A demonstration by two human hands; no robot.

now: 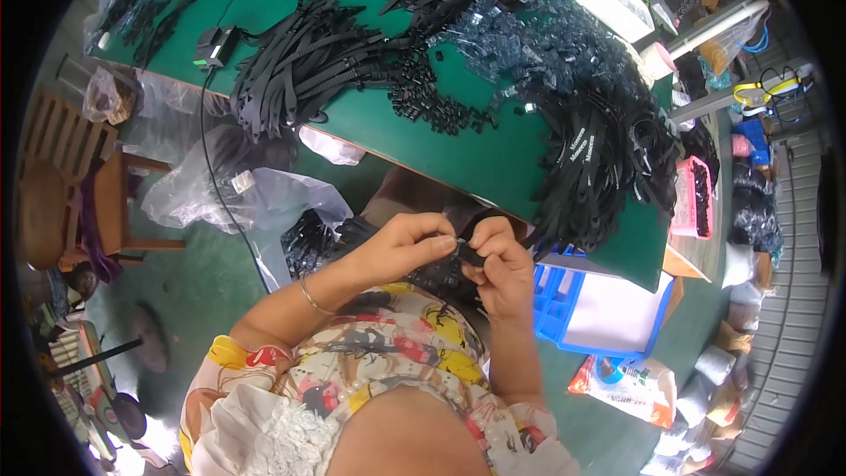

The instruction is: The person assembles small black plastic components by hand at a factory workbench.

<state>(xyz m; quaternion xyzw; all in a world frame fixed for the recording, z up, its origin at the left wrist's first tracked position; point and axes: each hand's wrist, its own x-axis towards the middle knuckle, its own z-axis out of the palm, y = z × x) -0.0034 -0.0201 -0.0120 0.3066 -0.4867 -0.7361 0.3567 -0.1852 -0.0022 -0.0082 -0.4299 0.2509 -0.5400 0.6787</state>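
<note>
My left hand [412, 245] and my right hand [500, 266] meet over my lap, in front of the table's near edge. Both are closed on a short black strap [471, 254], pinched between thumbs and fingers. A small piece shows at my left fingertips, too small to make out. Beyond my hands, a heap of small black plastic pieces [427, 97] lies on the green table [388, 143]. Black straps [286, 66] are bunched to its left, and more black straps with white lettering [586, 167] hang over the edge on the right.
Clear plastic pieces [551, 40] are piled at the back right, near a white tray [611, 2]. A black device [215, 47] with a cable stands at the left. Blue trays [564, 335] lie low on the right. A wooden chair [123, 203] stands at the left.
</note>
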